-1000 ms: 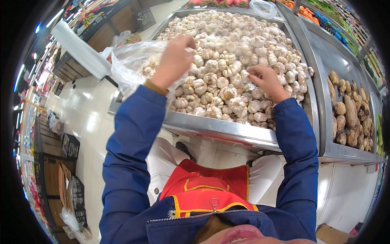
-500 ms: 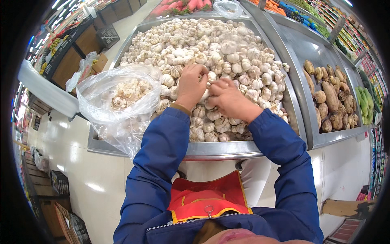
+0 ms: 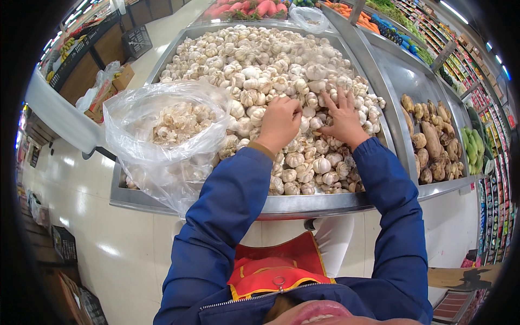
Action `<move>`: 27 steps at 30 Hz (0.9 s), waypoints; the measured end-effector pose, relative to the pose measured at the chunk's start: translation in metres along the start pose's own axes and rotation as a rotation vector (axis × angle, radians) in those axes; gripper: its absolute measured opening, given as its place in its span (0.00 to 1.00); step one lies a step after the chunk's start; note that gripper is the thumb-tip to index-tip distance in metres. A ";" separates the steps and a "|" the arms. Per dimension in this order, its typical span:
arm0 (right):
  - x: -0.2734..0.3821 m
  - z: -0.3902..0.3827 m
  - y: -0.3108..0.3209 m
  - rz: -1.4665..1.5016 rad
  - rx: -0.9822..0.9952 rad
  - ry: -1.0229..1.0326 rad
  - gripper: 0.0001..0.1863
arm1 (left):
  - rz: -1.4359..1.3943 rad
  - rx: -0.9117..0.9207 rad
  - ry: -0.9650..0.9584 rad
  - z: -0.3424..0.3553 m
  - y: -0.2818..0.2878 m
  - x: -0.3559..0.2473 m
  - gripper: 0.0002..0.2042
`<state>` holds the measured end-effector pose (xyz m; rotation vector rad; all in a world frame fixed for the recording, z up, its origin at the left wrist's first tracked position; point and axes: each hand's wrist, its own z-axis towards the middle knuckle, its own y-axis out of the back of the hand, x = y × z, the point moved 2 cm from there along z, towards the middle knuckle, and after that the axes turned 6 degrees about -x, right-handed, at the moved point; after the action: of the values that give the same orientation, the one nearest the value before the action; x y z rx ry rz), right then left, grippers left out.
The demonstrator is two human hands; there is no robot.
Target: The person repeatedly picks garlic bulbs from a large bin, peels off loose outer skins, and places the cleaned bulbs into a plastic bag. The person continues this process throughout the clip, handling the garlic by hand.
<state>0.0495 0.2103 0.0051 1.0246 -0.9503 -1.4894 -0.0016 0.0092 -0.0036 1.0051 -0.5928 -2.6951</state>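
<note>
Centre frame, my left hand (image 3: 280,122) curls closed on the garlic (image 3: 281,81), my right hand (image 3: 340,120) lies spread open. I'd gather few bulbs, then swing left to the bag (image 3: 162,135).

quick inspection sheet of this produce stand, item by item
surface: steel bin heaped with garlic bulbs
job's things: clear plastic bag at the bin's left edge, open, partly filled with garlic
clutter: second small bag at the far end
grippers: left hand curled on the bulbs; right hand spread flat on them; neither clearly grips one
cables: nothing seen
surroundings: brown roots in the neighbouring bin on the right, shelves beyond, crates on the floor at left
</note>
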 end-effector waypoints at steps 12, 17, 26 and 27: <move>0.013 0.080 -0.037 0.050 -0.216 0.023 0.44 | -0.018 0.029 0.022 -0.001 -0.007 -0.005 0.02; -0.004 0.135 -0.058 -0.082 -0.206 -0.036 0.31 | 0.000 0.039 0.007 0.000 -0.007 -0.004 0.02; -0.025 0.170 -0.066 0.036 -0.099 -0.057 0.32 | 0.197 0.253 -0.124 -0.007 -0.004 -0.006 0.13; -0.025 0.166 -0.061 0.121 -0.081 -0.014 0.32 | 0.217 0.305 -0.135 -0.010 -0.004 -0.006 0.15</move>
<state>-0.1244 0.2515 0.0032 0.8839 -0.9380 -1.4248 0.0087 0.0120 -0.0088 0.7729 -1.0974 -2.5411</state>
